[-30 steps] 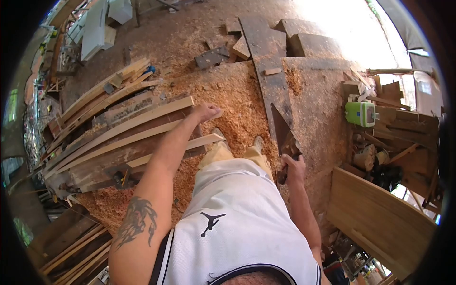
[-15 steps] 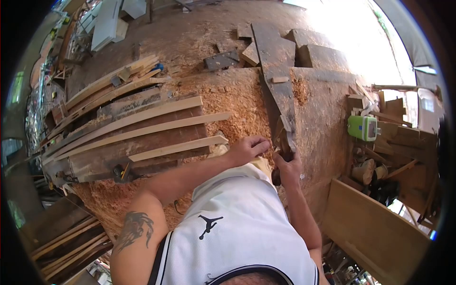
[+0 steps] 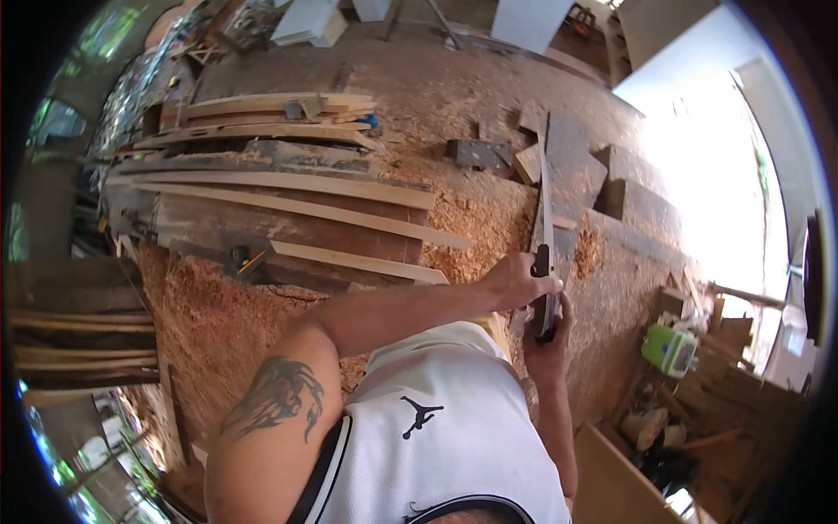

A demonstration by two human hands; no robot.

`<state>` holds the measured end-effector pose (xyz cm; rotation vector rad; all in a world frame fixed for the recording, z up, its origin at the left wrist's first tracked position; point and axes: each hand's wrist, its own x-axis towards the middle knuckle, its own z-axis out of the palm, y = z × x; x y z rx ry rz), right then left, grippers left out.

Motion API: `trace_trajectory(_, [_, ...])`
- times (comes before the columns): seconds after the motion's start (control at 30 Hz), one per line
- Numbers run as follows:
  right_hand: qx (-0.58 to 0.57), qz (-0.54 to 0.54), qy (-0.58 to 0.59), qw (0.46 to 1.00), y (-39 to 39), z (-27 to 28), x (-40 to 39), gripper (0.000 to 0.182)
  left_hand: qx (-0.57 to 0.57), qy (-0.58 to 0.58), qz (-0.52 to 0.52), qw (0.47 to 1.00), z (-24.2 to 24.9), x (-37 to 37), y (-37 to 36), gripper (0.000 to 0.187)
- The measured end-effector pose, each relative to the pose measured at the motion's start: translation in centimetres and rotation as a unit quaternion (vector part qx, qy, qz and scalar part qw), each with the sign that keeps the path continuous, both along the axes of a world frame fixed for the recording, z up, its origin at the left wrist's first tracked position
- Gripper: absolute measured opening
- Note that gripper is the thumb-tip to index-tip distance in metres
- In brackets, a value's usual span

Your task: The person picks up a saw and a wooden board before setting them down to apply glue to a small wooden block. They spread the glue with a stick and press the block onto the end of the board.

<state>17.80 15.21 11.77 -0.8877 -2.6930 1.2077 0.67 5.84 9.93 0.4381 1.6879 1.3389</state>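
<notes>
Both hands meet in front of the torso on a handsaw (image 3: 546, 218). The right hand (image 3: 550, 345) is closed around the saw's handle from below, at the lower end of the tool. The left hand (image 3: 515, 281) is curled against the blade just above the handle, fingers on its left face; how firmly it grips cannot be told. The blade is seen nearly edge-on, running up and away from the body as a thin pale line over the floor (image 3: 436, 79).

To the left, well apart from the hands, long planks (image 3: 297, 205) lie stacked side by side. Sawdust (image 3: 218, 306) covers the ground beneath and beside them. A dark wood block (image 3: 478, 154) sits near the far end of the blade. At lower right a green device (image 3: 670, 349) rests among offcuts.
</notes>
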Motion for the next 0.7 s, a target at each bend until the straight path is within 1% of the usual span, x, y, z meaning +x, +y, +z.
trace_trajectory(0.03, [-0.026,-0.005,-0.029,0.999,0.5,0.8,-0.5,0.085,0.031,0.075,0.049,0.995,-0.1,-0.1,0.3,0.042])
trace_trajectory(0.07, [-0.05,-0.01,-0.06,0.997,1.1,1.3,-0.9,0.086,0.02,0.069,0.058,0.996,-0.3,-0.1,0.5,0.041])
trace_trajectory(0.13, [-0.043,0.03,-0.037,0.998,2.5,0.2,-0.8,0.088,-0.001,0.055,0.073,0.996,0.5,-0.7,0.7,0.039])
trace_trajectory(0.17, [-0.04,0.05,-0.026,0.998,3.3,-0.3,-0.9,0.089,-0.005,0.072,0.081,0.994,0.9,-1.0,1.0,0.038])
trace_trajectory(0.27, [-0.07,0.087,-0.012,0.994,4.9,1.1,-1.5,0.092,-0.023,0.12,0.104,0.987,1.9,-1.6,1.8,0.035])
trace_trajectory(0.37, [-0.096,0.128,0.02,0.987,6.7,1.1,-1.7,0.088,0.007,0.131,0.109,0.985,2.2,-0.7,2.9,0.037])
trace_trajectory(0.4, [-0.087,0.13,0.057,0.986,7.5,0.3,-1.5,0.088,0.046,0.056,0.123,0.99,2.7,-0.4,2.9,0.038])
trace_trajectory(0.47, [-0.069,0.133,0.133,0.98,9.2,-1.9,-1.3,0.089,0.132,-0.088,0.148,0.976,3.8,-0.3,2.9,0.041])
trace_trajectory(0.5, [-0.096,0.126,0.167,0.973,9.7,-1.3,-1.8,0.088,0.184,-0.134,0.141,0.964,3.5,-0.5,2.6,0.039])
trace_trajectory(0.6, [-0.284,0.02,0.149,0.947,10.0,1.6,-3.7,0.089,0.179,0.009,0.174,0.968,2.4,2.8,3.1,0.03])
trace_trajectory(0.63, [-0.286,0.015,0.132,0.949,9.9,3.1,-4.4,0.09,0.172,0.09,0.17,0.966,3.1,3.7,3.0,0.028])
trace_trajectory(0.7, [-0.301,0.028,0.158,0.94,10.2,3.1,-5.6,0.088,0.148,0.247,0.158,0.945,4.4,5.3,2.5,0.026])
